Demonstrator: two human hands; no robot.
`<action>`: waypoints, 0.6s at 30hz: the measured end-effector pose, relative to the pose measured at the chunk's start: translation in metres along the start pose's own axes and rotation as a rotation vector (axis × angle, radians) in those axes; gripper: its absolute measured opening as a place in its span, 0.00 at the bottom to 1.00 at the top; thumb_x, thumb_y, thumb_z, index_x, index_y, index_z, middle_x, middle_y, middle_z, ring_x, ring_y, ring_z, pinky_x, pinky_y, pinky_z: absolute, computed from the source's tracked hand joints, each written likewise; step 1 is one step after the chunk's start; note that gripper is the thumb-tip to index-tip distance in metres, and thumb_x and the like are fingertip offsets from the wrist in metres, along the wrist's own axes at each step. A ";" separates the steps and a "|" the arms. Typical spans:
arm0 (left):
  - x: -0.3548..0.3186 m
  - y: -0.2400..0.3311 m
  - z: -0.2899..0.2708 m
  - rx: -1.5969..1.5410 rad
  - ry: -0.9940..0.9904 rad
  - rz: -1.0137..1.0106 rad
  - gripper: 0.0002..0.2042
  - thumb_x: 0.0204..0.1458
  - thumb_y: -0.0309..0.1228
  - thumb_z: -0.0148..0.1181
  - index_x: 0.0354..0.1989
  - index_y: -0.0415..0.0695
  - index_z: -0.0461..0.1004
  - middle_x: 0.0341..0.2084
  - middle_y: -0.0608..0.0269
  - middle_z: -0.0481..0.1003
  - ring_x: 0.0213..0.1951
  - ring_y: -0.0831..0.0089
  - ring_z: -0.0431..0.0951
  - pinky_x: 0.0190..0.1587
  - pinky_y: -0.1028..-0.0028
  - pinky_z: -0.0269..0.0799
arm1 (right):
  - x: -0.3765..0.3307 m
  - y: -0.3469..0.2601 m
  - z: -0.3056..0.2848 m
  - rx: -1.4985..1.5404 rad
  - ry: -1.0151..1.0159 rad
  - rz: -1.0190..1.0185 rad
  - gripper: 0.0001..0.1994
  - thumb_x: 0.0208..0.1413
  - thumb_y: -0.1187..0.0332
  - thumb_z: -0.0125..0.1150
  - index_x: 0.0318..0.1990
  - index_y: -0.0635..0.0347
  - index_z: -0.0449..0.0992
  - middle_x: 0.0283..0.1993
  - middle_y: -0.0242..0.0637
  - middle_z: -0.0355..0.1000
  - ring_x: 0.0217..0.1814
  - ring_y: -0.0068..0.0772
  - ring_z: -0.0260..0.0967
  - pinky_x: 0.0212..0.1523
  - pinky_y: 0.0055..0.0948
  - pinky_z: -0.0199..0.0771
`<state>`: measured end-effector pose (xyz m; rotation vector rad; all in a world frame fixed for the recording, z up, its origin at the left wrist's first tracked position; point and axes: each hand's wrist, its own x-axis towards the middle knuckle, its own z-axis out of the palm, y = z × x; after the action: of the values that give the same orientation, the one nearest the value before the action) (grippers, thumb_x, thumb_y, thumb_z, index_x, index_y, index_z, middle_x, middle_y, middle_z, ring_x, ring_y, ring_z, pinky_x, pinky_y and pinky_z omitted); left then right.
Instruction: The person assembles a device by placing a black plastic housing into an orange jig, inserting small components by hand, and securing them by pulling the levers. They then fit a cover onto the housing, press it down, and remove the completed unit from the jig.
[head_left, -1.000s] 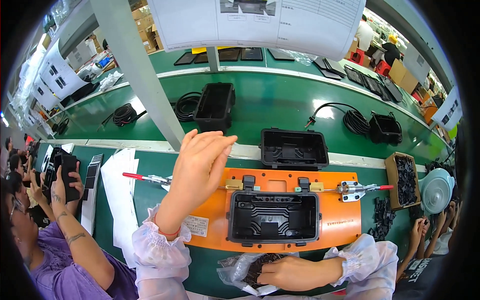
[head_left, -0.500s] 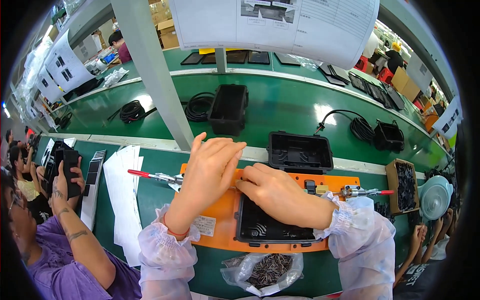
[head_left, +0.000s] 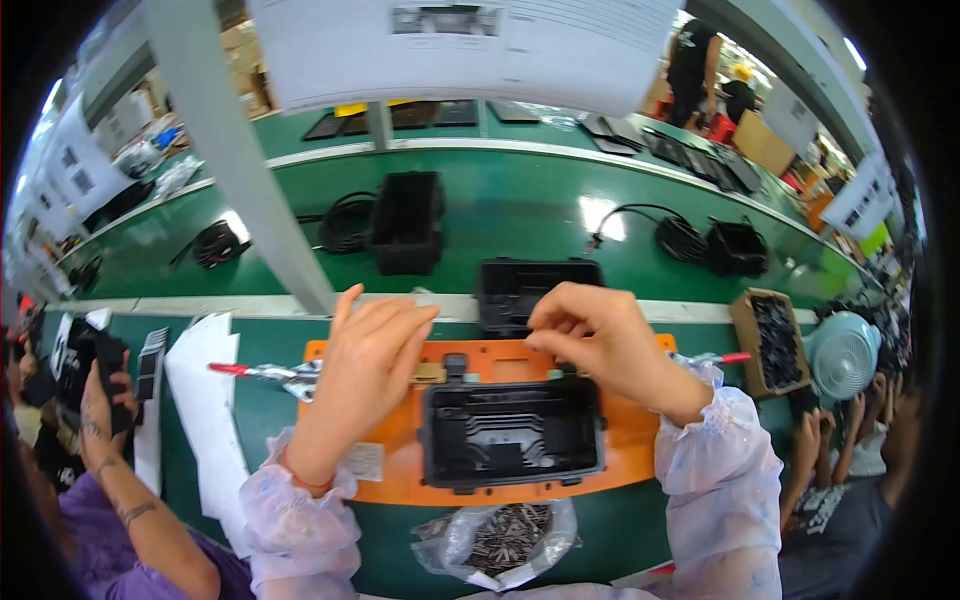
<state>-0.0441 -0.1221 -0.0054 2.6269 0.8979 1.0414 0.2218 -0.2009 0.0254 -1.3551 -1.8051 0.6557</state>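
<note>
My left hand (head_left: 370, 365) hovers over the left part of an orange fixture (head_left: 635, 468), fingers outstretched and nothing in them. Above the fixture's right rear edge, my right hand (head_left: 620, 345) is closed in a pinch; whatever lies between thumb and fingers is too small or hidden to tell. Between and below both hands, a black plastic box (head_left: 515, 480) sits in the fixture with its inside facing up. Toggle clamps with red handles are at either end: the left clamp (head_left: 290, 374) and the right clamp (head_left: 715, 358). Another open black box part (head_left: 497, 300) stands just behind the fixture.
A clear bag (head_left: 565, 525) of small slender metal pieces lies in front. Paper sheets (head_left: 205, 400) are at left; a carton (head_left: 745, 340) of black parts and a pale fan (head_left: 843, 355) at right. A grey post (head_left: 230, 150) rises behind. Co-workers sit on both sides.
The view has turned slightly right. My hands have come apart; the right one has lifted off the black box and moved right, uncovering its inside.
</note>
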 end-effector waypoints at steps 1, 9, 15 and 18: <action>-0.002 0.001 -0.001 0.022 -0.024 0.035 0.10 0.60 0.23 0.60 0.47 0.42 0.82 0.42 0.55 0.82 0.51 0.58 0.80 0.67 0.48 0.59 | -0.008 0.006 -0.013 -0.035 0.021 0.024 0.07 0.56 0.76 0.69 0.40 0.67 0.79 0.35 0.38 0.79 0.35 0.29 0.81 0.35 0.27 0.80; 0.014 0.052 0.033 -0.065 -0.208 0.336 0.14 0.55 0.27 0.66 0.51 0.42 0.79 0.48 0.61 0.78 0.57 0.60 0.75 0.67 0.40 0.56 | -0.062 0.035 -0.049 -0.420 0.005 -0.306 0.07 0.52 0.75 0.71 0.38 0.63 0.80 0.33 0.39 0.76 0.35 0.41 0.75 0.31 0.33 0.76; 0.014 0.066 0.053 -0.069 -0.260 0.416 0.16 0.54 0.29 0.68 0.52 0.42 0.79 0.52 0.61 0.76 0.60 0.61 0.72 0.67 0.40 0.57 | -0.057 0.033 -0.034 -0.642 -0.041 -0.470 0.11 0.47 0.74 0.69 0.40 0.61 0.79 0.36 0.36 0.76 0.36 0.38 0.75 0.34 0.34 0.78; 0.009 0.063 0.059 -0.080 -0.285 0.402 0.17 0.54 0.28 0.68 0.54 0.43 0.79 0.53 0.62 0.76 0.60 0.61 0.73 0.69 0.42 0.54 | -0.055 0.039 -0.030 -0.617 -0.033 -0.543 0.12 0.43 0.74 0.66 0.39 0.62 0.78 0.36 0.35 0.73 0.38 0.38 0.73 0.35 0.33 0.77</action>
<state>0.0299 -0.1642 -0.0207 2.8521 0.2690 0.7248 0.2757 -0.2429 -0.0031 -1.1222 -2.3775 -0.1903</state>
